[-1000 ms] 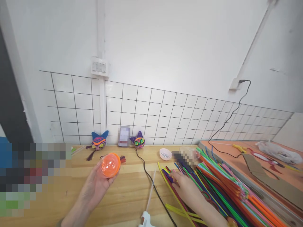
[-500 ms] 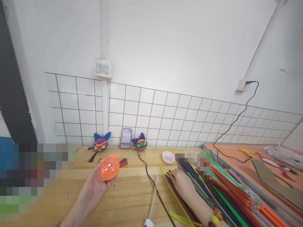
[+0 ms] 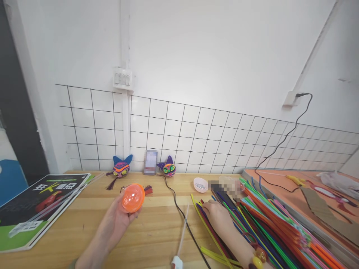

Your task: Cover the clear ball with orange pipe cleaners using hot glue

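Note:
My left hand (image 3: 119, 220) is wrapped round a shiny orange plastic ball (image 3: 132, 198) with a raised rim, held above the wooden table. A dark red tassel (image 3: 148, 189) shows at the ball's right side. To the right, my right hand (image 3: 217, 213) lies low over the pipe cleaners (image 3: 246, 224), its fingers curled round a few thin stems at the left side of the pile. The fingertips are partly hidden, so how many stems they hold is unclear. Yellow pipe cleaners (image 3: 218, 257) lie just left of that wrist.
A glue gun (image 3: 177, 261) with a clear stick and a black cable (image 3: 179, 209) lie between my hands. Two yarn-covered cat heads (image 3: 121, 169) stand by the wall grid. A pink bowl (image 3: 200, 185) holds small beads. A magazine (image 3: 45, 209) lies left; cardboard (image 3: 331, 213) lies right.
The view has shifted slightly, and the left hand with the orange ball sits a little further right in it. My right hand stays at the pipe cleaners.

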Demonstrator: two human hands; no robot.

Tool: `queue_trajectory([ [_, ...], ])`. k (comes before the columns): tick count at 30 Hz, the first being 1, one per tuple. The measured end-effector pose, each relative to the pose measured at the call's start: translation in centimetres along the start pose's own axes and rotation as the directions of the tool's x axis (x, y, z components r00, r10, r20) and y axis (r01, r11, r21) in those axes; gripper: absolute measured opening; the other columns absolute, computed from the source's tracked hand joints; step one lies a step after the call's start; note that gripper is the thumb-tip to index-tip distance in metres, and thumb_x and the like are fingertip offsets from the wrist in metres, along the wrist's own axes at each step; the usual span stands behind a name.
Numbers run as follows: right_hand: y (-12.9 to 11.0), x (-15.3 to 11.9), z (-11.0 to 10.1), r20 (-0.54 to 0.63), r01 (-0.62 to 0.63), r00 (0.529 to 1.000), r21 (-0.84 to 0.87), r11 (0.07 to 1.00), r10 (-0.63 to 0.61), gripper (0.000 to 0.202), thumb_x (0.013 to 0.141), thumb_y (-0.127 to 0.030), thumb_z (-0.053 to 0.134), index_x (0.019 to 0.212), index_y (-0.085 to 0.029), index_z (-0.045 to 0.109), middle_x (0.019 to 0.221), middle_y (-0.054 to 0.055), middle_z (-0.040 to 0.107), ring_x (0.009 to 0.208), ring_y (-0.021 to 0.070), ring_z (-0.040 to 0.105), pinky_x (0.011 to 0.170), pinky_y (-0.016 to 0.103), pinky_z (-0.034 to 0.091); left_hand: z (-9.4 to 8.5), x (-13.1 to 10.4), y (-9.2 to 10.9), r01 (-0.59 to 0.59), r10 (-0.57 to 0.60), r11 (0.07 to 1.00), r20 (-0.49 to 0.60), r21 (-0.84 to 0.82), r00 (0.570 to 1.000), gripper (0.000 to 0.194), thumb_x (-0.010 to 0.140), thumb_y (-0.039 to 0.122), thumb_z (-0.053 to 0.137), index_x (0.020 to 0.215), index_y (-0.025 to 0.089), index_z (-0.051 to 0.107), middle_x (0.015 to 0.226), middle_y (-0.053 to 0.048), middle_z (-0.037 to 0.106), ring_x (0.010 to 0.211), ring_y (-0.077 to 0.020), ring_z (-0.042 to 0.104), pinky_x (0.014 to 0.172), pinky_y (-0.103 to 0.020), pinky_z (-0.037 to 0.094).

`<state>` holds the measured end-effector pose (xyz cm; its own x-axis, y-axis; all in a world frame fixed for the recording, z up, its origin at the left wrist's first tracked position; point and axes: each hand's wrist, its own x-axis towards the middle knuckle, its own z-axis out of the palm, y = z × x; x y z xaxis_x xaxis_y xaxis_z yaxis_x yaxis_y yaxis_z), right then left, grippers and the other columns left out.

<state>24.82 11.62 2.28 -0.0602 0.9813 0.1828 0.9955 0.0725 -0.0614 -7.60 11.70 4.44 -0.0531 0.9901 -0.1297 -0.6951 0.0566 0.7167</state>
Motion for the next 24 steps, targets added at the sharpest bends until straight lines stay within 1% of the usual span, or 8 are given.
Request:
queue_trajectory([
  [5, -1.2, 0.1, -1.2, -0.045, 0.04, 0.998, 0.075, 0.996, -0.036, 0.032, 0.092, -0.014, 0.039, 0.095, -0.02, 0.07, 0.092, 0.009, 0.07, 0.09, 0.0211, 0.063, 0.076, 0.026, 0.041, 0.2, -0.1, -0.6, 0.063, -0.063, 0.997, -0.005, 0.053, 0.998, 0.039, 0.08, 0.018, 0.062, 0.118, 0.024, 0.055, 0.128, -0.011, 0.059, 0.09, -0.0222, 0.067, 0.073, -0.037, 0.056],
  [7, -1.5, 0.3, -1.4, -0.048, 0.039, 0.998, 0.097, 0.995, -0.034, 0.031, 0.09, -0.013, 0.04, 0.097, -0.019, 0.07, 0.094, 0.009, 0.069, 0.09, 0.0221, 0.063, 0.076, 0.027, 0.041, 0.4, -0.4, -0.8, 0.085, -0.088, 0.993, 0.04, 0.078, 0.995, 0.039, 0.079, 0.022, 0.063, 0.117, 0.025, 0.054, 0.129, -0.009, 0.057, 0.093, -0.0221, 0.066, 0.075, -0.038, 0.055],
  [9, -1.8, 0.3, -1.3, -0.046, 0.025, 0.999, 0.116, 0.993, -0.02, 0.029, 0.087, -0.011, 0.044, 0.101, -0.017, 0.069, 0.097, 0.011, 0.069, 0.091, 0.0247, 0.063, 0.078, 0.03, 0.042, 0.6, -0.8, -1.1, 0.091, -0.103, 0.988, 0.091, 0.127, 0.991, 0.039, 0.077, 0.026, 0.067, 0.114, 0.025, 0.055, 0.123, -0.008, 0.061, 0.093, -0.0218, 0.065, 0.075, -0.037, 0.055],
  [12, -2.4, 0.2, -1.1, -0.053, 0.016, 0.999, 0.161, 0.987, -0.007, 0.034, 0.084, -0.01, 0.047, 0.113, -0.013, 0.063, 0.107, 0.015, 0.065, 0.099, 0.0283, 0.06, 0.084, 0.033, 0.041, 0.9, -1.1, -1.9, 0.056, -0.085, 0.97, 0.115, 0.235, 0.99, 0.051, 0.065, 0.031, 0.077, 0.112, 0.025, 0.056, 0.114, -0.008, 0.066, 0.095, -0.0244, 0.065, 0.074, -0.034, 0.054],
  [14, -3.0, 0.0, -0.9, -0.058, 0.029, 0.998, 0.209, 0.977, -0.017, 0.037, 0.084, -0.011, 0.047, 0.118, -0.013, 0.06, 0.112, 0.014, 0.063, 0.105, 0.0277, 0.057, 0.087, 0.033, 0.04, 1.0, -1.1, -2.6, 0.01, -0.048, 0.952, 0.115, 0.306, 0.992, 0.063, 0.056, 0.033, 0.082, 0.112, 0.024, 0.058, 0.116, -0.009, 0.065, 0.104, -0.0287, 0.061, 0.081, -0.035, 0.052],
  [18, -4.1, -0.3, -1.0, -0.048, 0.053, 0.998, 0.317, 0.947, -0.04, 0.034, 0.083, -0.013, 0.048, 0.113, -0.014, 0.062, 0.108, 0.012, 0.064, 0.1, 0.0259, 0.059, 0.084, 0.031, 0.042, 0.9, -1.1, -3.8, -0.091, 0.007, 0.913, 0.208, 0.397, 0.978, 0.079, 0.049, 0.037, 0.084, 0.12, 0.02, 0.054, 0.121, -0.014, 0.063, 0.114, -0.0346, 0.054, 0.096, -0.04, 0.043],
  [21, -4.4, -0.5, -1.1, -0.038, 0.055, 0.998, 0.391, 0.919, -0.043, 0.029, 0.081, -0.013, 0.05, 0.104, -0.014, 0.067, 0.099, 0.011, 0.067, 0.092, 0.0253, 0.062, 0.08, 0.031, 0.044, 0.8, -1.3, -4.2, -0.106, -0.006, 0.902, 0.256, 0.419, 0.967, 0.089, 0.049, 0.038, 0.084, 0.128, 0.018, 0.047, 0.125, -0.015, 0.059, 0.115, -0.0352, 0.053, 0.096, -0.041, 0.043],
  [24, -4.6, -0.8, -1.4, -0.035, 0.062, 0.998, 0.467, 0.882, -0.051, 0.025, 0.08, -0.013, 0.051, 0.097, -0.014, 0.068, 0.09, 0.01, 0.069, 0.084, 0.0237, 0.064, 0.077, 0.03, 0.045, 0.8, -1.5, -4.4, -0.099, -0.034, 0.891, 0.283, 0.443, 0.959, 0.095, 0.05, 0.039, 0.084, 0.133, 0.02, 0.041, 0.126, -0.013, 0.058, 0.116, -0.0329, 0.052, 0.095, -0.037, 0.044],
])
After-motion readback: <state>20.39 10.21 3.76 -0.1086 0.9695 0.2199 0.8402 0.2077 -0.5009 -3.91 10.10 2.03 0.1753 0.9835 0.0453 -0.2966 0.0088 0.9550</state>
